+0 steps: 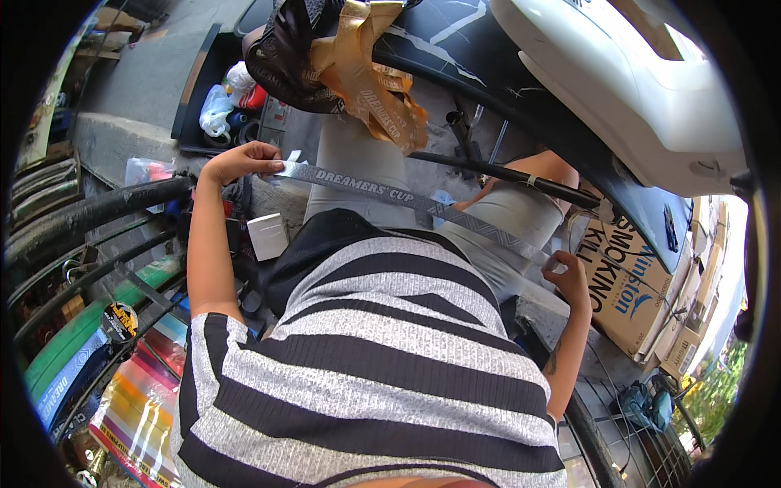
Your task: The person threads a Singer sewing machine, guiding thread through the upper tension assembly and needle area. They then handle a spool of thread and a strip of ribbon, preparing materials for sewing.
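A grey printed ribbon (390, 193) is stretched across my lap, slanting down from left to right. My left hand (252, 160) pinches its left end, where a short white tip sticks up past the fingers. At the other end, my right hand (565, 272) is closed with thumb and fingertips together on the ribbon. Beyond my knees, a bundle of gold printed ribbons (358, 65) and dark ribbons (285, 61) hangs over the edge of the black marbled table (431, 49).
A white machine (634, 98) stands on the table at the far right. Below it are cardboard boxes (622, 285). On the left are a dark drawer (195, 98) with plastic bags, a black metal rail (106, 207) and colourful packages (142, 390). A small white box (267, 237) sits beside my left thigh.
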Tool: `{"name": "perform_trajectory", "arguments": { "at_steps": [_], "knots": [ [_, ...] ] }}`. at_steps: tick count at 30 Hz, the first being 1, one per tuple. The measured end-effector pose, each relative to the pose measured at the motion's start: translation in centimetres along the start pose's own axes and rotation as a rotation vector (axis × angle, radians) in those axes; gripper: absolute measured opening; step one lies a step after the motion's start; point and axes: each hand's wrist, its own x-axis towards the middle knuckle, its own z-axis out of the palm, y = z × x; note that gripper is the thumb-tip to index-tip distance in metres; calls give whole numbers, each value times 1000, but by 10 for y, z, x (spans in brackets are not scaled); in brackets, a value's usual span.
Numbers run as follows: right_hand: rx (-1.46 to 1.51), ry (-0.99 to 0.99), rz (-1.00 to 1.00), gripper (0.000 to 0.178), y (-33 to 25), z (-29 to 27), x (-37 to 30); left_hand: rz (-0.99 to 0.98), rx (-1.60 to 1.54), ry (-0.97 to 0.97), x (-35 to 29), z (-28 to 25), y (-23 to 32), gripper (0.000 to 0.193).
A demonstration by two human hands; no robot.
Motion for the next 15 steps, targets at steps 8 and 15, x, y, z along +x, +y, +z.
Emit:
{"name": "perform_trajectory", "arguments": {
  "at_steps": [8, 15],
  "knots": [
    [1, -54, 87, 43, 22, 17, -1, -20, 58, -33, 9, 4, -21, 26],
    [79, 91, -144, 37, 41, 25, 13, -67, 132, 68, 13, 12, -25, 28]
  ]
}}
